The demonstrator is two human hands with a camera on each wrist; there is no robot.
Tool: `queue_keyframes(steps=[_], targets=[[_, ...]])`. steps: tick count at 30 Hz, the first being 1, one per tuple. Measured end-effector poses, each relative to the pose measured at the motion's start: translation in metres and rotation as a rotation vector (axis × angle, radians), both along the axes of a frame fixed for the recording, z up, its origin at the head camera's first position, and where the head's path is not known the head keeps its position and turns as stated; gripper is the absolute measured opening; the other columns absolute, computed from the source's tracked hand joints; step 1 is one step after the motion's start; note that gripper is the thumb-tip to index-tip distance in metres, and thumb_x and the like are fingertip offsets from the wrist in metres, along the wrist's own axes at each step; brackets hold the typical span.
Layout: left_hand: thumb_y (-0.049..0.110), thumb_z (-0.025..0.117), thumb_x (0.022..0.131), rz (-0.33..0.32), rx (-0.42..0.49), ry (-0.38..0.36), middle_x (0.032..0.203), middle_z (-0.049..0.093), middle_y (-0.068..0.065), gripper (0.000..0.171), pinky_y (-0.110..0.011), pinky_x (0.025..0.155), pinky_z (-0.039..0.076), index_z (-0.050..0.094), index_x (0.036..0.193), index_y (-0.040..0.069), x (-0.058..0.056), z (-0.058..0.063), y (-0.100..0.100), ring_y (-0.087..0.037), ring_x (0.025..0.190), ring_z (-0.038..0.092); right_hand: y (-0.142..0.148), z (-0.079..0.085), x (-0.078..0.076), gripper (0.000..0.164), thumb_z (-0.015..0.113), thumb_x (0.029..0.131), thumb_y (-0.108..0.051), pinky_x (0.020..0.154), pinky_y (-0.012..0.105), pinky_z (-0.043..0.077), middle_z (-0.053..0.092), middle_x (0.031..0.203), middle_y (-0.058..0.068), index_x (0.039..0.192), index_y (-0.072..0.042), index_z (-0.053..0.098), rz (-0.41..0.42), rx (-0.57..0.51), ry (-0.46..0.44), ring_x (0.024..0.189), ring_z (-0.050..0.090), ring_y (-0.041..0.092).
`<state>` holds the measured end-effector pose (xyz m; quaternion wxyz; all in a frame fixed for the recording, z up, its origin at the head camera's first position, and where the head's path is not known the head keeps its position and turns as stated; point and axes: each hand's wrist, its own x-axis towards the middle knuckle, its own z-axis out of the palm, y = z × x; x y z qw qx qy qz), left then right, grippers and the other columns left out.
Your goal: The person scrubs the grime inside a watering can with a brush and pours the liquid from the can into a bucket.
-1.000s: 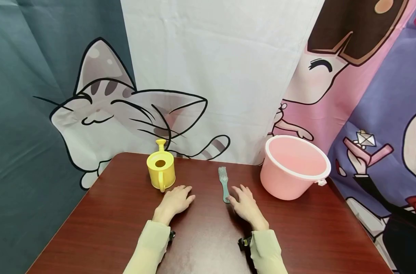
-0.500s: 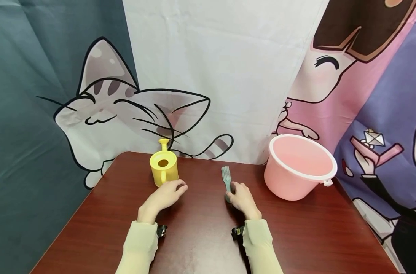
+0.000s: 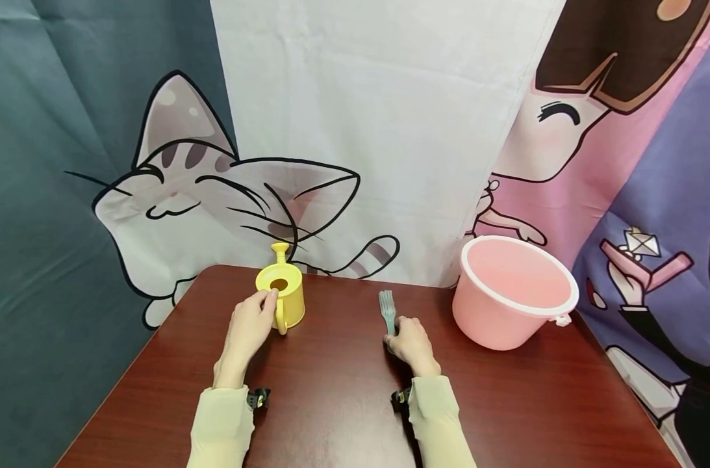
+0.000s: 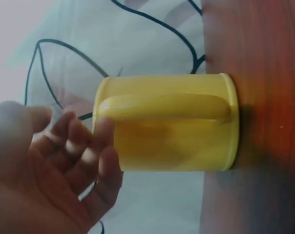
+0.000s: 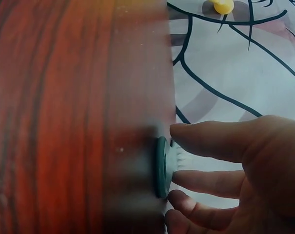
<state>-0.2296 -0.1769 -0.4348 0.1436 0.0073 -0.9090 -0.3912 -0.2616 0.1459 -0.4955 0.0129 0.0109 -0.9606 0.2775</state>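
A yellow toy watering can (image 3: 294, 302) stands upright on the table, its handle (image 4: 167, 107) towards me. My left hand (image 3: 246, 331) is at the left of this handle, with loosely bent fingers (image 4: 108, 178) overlapping the top of the can in the left wrist view. Thumb and fingers stay apart there, with nothing between them. Right of the can lies a grey-green fork (image 3: 388, 309), tines pointing away from me. My right hand (image 3: 412, 344) pinches the handle end of the fork (image 5: 162, 168) between thumb and fingers, low over the table; its grip is partly hidden in the head view.
A pink bucket (image 3: 495, 325) with a white rim stands at the back right of the dark red-brown table (image 3: 337, 390). Behind the table's far edge hangs a cloth backdrop (image 3: 378, 130) printed with a cat and other cartoon figures.
My left hand has swung left and forward to the watering can's handle. The right hand has closed in from beside the fork onto its handle. Can, fork and bucket stay in place.
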Motion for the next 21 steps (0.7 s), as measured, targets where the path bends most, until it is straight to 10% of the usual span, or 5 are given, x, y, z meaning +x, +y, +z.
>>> queue_keyframes(steps=[4,12,21], targets=[[0.046,0.04,0.103,0.072,-0.008,-0.021,0.068,0.045,-0.004,0.041,-0.035,0.058,0.036,0.057,0.086,0.013,-0.003,-0.008,-0.001,-0.024,0.064,0.047,-0.001,0.001,0.001,0.038,0.079,0.08,-0.022,0.072,0.049,0.047,0.058,0.098,0.015,0.109,-0.002,0.064,-0.025,0.007,-0.026,0.084,0.055,0.029],[0.049,0.037,0.103,0.019,0.023,-0.142,0.081,0.057,-0.007,0.047,-0.04,0.071,0.039,0.063,0.095,0.012,-0.01,-0.021,-0.003,-0.027,0.08,0.053,0.001,0.001,0.001,0.042,0.08,0.079,-0.024,0.069,0.051,0.046,0.058,0.096,0.013,0.112,-0.004,0.063,-0.042,0.01,-0.051,0.082,0.055,0.029],[0.049,0.038,0.104,-0.091,0.312,-0.242,0.087,0.064,-0.009,0.055,-0.038,0.083,0.041,0.067,0.09,0.003,-0.014,-0.032,-0.002,-0.023,0.09,0.055,0.002,0.0,0.001,0.028,0.078,0.08,-0.018,0.066,0.045,0.045,0.054,0.083,0.008,0.1,-0.005,0.063,-0.06,0.005,-0.046,0.077,0.053,0.025]])
